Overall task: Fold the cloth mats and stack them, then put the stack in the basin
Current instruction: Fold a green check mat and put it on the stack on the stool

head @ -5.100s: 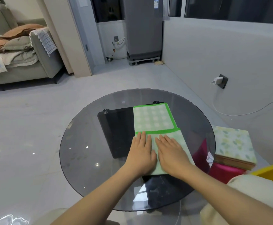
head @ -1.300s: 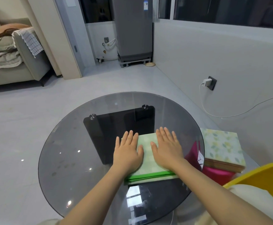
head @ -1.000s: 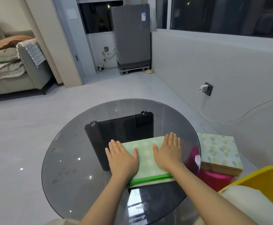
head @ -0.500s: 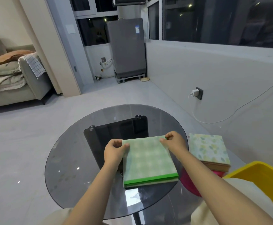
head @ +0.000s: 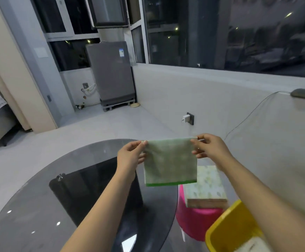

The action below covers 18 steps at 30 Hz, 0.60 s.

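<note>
A folded green checked cloth mat with a bright green bottom border hangs in the air above the right edge of the round glass table. My left hand pinches its upper left corner and my right hand pinches its upper right corner. Below and to the right, a stack of folded leaf-patterned mats lies on a pink stool. The yellow basin shows at the bottom right, partly cut off by the frame.
The table has a dark base plate under the glass. A charger sits in a wall socket with a cable running right along the low white wall. A grey appliance stands in the far corner. A sofa edge is at the far left.
Both hands stopped pressing the folded mat flat, gripped its far corners and lifted it off the table toward the right. The head view has tilted up.
</note>
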Each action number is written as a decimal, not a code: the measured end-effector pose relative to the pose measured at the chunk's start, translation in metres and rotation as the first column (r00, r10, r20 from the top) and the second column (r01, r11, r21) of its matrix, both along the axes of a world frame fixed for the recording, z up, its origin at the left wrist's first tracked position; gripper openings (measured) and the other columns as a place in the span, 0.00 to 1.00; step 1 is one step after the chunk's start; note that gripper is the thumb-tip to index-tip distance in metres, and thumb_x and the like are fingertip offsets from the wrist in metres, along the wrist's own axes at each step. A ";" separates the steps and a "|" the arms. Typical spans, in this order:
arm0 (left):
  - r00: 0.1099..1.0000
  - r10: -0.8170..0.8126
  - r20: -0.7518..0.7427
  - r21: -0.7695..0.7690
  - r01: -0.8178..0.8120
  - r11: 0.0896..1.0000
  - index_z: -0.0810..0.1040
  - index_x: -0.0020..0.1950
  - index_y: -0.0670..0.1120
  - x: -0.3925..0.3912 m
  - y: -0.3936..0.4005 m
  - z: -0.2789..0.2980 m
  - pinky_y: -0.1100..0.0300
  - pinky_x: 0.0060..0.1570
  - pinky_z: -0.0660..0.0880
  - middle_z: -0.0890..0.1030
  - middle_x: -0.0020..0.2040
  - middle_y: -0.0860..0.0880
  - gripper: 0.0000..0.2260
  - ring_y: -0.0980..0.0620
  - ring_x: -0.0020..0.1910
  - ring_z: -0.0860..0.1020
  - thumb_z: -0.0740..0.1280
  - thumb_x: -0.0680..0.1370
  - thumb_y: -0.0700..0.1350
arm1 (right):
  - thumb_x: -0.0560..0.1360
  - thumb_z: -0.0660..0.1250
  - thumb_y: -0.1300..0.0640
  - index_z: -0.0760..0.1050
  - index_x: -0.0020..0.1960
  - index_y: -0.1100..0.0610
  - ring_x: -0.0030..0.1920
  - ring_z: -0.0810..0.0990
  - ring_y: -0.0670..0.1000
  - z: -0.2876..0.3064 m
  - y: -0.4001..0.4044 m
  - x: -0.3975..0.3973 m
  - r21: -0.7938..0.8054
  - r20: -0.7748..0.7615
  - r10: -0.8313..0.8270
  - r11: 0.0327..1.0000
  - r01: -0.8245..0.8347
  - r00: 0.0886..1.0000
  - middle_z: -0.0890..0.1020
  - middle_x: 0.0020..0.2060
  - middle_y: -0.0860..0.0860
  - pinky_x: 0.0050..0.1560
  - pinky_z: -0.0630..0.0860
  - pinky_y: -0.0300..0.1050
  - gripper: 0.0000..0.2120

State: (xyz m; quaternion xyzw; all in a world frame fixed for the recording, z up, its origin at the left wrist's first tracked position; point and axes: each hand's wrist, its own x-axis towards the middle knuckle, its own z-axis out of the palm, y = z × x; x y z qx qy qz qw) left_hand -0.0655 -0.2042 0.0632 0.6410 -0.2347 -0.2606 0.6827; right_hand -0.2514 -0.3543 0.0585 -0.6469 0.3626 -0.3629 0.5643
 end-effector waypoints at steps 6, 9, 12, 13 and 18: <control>0.997 -0.065 -0.051 -0.056 0.062 0.997 0.80 0.43 0.44 -0.033 -0.080 -0.008 0.60 0.44 0.78 0.81 0.41 0.46 0.04 0.51 0.39 0.79 0.72 0.74 0.43 | 0.75 0.68 0.59 0.78 0.44 0.60 0.35 0.82 0.53 -0.009 -0.063 -0.038 -0.031 0.047 -0.099 0.994 0.100 0.994 0.80 0.37 0.55 0.35 0.80 0.40 0.04; 0.996 -0.063 -0.070 -0.047 0.060 0.997 0.79 0.40 0.42 -0.046 -0.118 -0.027 0.56 0.48 0.78 0.80 0.38 0.46 0.07 0.50 0.38 0.79 0.72 0.73 0.45 | 0.75 0.69 0.57 0.78 0.41 0.59 0.36 0.81 0.52 -0.026 -0.094 -0.051 -0.018 0.043 -0.141 0.990 0.142 0.989 0.81 0.37 0.56 0.38 0.80 0.42 0.06; 0.998 -0.010 -0.067 0.010 0.011 1.000 0.78 0.37 0.43 -0.058 -0.154 -0.055 0.56 0.48 0.76 0.78 0.34 0.48 0.09 0.50 0.38 0.77 0.72 0.73 0.46 | 0.74 0.70 0.53 0.79 0.41 0.62 0.38 0.82 0.53 -0.052 -0.121 -0.061 0.035 0.025 -0.176 0.984 0.175 0.984 0.82 0.37 0.56 0.47 0.79 0.48 0.11; 0.998 0.017 -0.064 0.036 -0.015 0.999 0.78 0.36 0.44 -0.062 -0.164 -0.066 0.57 0.47 0.75 0.78 0.34 0.49 0.08 0.50 0.38 0.76 0.72 0.73 0.46 | 0.73 0.70 0.52 0.79 0.41 0.63 0.39 0.83 0.53 -0.063 -0.129 -0.063 0.057 0.016 -0.190 0.980 0.189 0.982 0.82 0.37 0.56 0.49 0.79 0.49 0.13; 0.989 0.143 -0.033 0.153 -0.136 0.979 0.78 0.48 0.48 -0.088 -0.193 -0.126 0.66 0.39 0.73 0.80 0.47 0.50 0.07 0.54 0.42 0.78 0.65 0.76 0.37 | 0.73 0.70 0.61 0.78 0.41 0.56 0.41 0.79 0.51 -0.122 -0.144 -0.068 0.068 -0.081 -0.215 0.973 0.221 0.973 0.81 0.39 0.52 0.48 0.77 0.43 0.03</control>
